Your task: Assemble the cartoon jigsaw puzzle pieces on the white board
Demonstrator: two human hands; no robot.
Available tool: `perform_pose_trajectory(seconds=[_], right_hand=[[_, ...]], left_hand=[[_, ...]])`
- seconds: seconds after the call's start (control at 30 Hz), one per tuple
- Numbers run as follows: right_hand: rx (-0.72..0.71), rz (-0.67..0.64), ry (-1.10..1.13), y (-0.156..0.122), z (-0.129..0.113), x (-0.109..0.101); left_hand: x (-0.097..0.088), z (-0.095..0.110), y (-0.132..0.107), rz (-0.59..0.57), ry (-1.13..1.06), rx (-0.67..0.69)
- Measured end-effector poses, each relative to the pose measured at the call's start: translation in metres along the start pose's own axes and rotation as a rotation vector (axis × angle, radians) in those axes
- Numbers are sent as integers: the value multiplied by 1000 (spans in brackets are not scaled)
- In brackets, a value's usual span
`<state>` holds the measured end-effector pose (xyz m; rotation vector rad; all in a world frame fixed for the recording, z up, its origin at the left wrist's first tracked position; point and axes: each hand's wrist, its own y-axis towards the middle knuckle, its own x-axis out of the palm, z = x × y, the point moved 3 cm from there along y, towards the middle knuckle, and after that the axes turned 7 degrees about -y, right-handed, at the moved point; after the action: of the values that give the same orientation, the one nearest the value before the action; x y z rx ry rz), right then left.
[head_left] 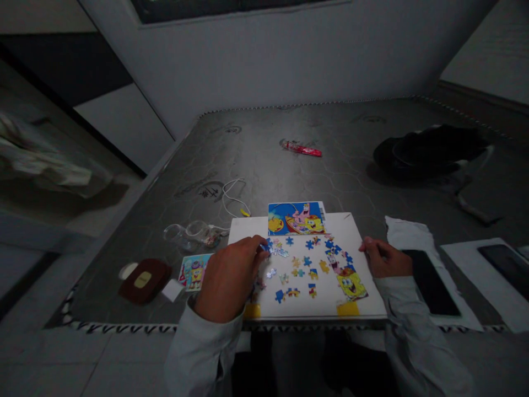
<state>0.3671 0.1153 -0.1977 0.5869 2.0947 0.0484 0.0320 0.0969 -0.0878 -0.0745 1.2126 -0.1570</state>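
In the head view, the left hand (230,277) lies on the white board (363,229) on the mattress (289,171), its fingers bent and their tips closed on a blue piece (265,248) at the near left of the scattered pieces (308,273). The right hand (383,258), half curled and holding nothing, rests at the board's right edge, beside a dark phone (430,282).

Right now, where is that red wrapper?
In the head view, the red wrapper lies on the grey mat, beyond the picture card, left of the black bag.
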Motion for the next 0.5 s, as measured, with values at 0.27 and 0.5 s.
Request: perform_pose_trajectory(seconds=[0.27, 0.5], right_hand=[[0, 14, 1, -2, -6, -3], [8, 4, -6, -3, -10, -6]], left_hand=[[-1, 0, 0, -20, 2, 16], [5, 0, 2, -89, 57, 146]])
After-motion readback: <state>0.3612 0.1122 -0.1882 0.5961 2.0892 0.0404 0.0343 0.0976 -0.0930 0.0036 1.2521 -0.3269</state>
